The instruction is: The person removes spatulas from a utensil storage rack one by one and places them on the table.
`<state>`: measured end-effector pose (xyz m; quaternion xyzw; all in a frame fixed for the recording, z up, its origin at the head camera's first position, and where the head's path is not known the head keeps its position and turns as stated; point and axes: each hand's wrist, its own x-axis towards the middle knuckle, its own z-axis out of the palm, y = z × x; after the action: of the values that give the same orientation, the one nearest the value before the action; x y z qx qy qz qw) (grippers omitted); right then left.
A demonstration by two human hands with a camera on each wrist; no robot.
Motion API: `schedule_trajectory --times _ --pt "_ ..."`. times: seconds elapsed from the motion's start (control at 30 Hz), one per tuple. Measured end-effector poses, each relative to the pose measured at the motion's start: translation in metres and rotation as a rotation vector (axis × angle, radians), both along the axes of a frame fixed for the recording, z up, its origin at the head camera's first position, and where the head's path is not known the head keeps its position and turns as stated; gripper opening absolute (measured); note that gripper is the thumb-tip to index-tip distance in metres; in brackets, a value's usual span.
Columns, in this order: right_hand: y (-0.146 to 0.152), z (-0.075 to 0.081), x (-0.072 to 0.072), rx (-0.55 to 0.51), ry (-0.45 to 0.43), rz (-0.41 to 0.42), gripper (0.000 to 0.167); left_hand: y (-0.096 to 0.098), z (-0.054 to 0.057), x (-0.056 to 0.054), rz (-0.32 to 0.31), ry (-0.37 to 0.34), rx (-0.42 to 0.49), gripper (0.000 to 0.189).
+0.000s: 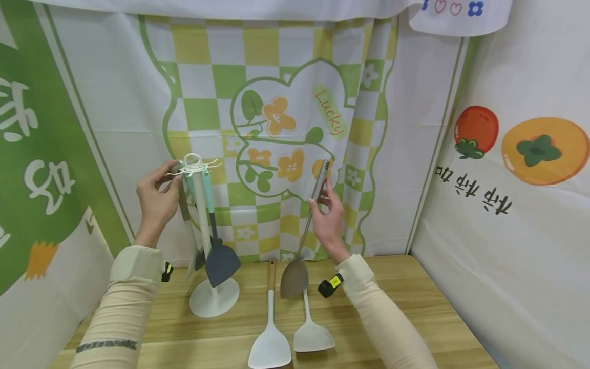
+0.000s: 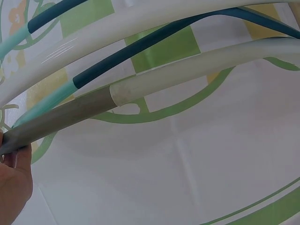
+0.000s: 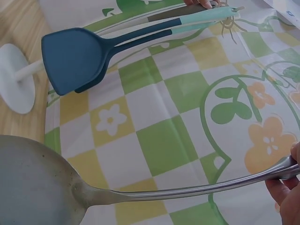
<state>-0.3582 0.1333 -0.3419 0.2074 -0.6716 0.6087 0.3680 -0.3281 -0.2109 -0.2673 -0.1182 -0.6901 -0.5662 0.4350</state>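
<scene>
At the left, my left hand point(image 1: 159, 197) pinches the top of a spatula's grey-brown handle point(image 2: 61, 117) beside the hooks of a white utensil rack point(image 1: 201, 210). That spatula's pale shaft point(image 2: 159, 79) runs down along the rack's pole; its lower end is partly hidden in the head view. Two dark-blue turners with mint handles hang on the rack, the nearer blade point(image 3: 72, 58) overlapping the other. My right hand point(image 1: 328, 220) grips the handle of a metal wok spatula point(image 1: 295, 279), holding it tilted with its broad blade downward, apart from the rack.
A white turner with a wooden handle point(image 1: 270, 348) lies on the wooden table point(image 1: 392, 307). Next to it lies a beige turner point(image 1: 314, 337), its handle partly behind the metal blade. Printed cloth point(image 1: 198, 77) hangs behind and at both sides.
</scene>
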Motion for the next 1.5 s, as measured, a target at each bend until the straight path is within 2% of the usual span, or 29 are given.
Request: schedule_trajectory --times 0.03,0.1,0.43,0.5,0.73,1.03,1.5 --pt "0.001 0.0 0.001 0.002 -0.007 -0.005 0.067 0.0 0.0 0.001 0.003 -0.003 -0.001 0.033" --pt "0.005 -0.006 -0.006 0.004 -0.012 -0.016 0.068 0.0 0.001 0.001 0.004 -0.006 0.0 0.033" --pt "0.014 -0.01 -0.007 0.06 0.026 -0.067 0.065 0.001 0.0 0.001 0.002 0.01 0.001 0.033" --pt "0.015 -0.01 -0.007 0.066 0.033 -0.075 0.064 -0.001 -0.002 -0.002 0.003 0.011 0.005 0.034" --pt "0.019 -0.009 -0.006 0.08 0.058 -0.114 0.064 -0.012 -0.012 -0.024 0.017 0.003 0.018 0.035" --pt "0.025 -0.009 -0.008 0.082 0.103 -0.129 0.064 -0.015 -0.016 -0.03 0.023 0.003 0.019 0.035" --pt "0.037 -0.013 -0.006 0.121 0.065 -0.169 0.063 -0.014 -0.014 -0.028 0.013 -0.004 0.045 0.036"
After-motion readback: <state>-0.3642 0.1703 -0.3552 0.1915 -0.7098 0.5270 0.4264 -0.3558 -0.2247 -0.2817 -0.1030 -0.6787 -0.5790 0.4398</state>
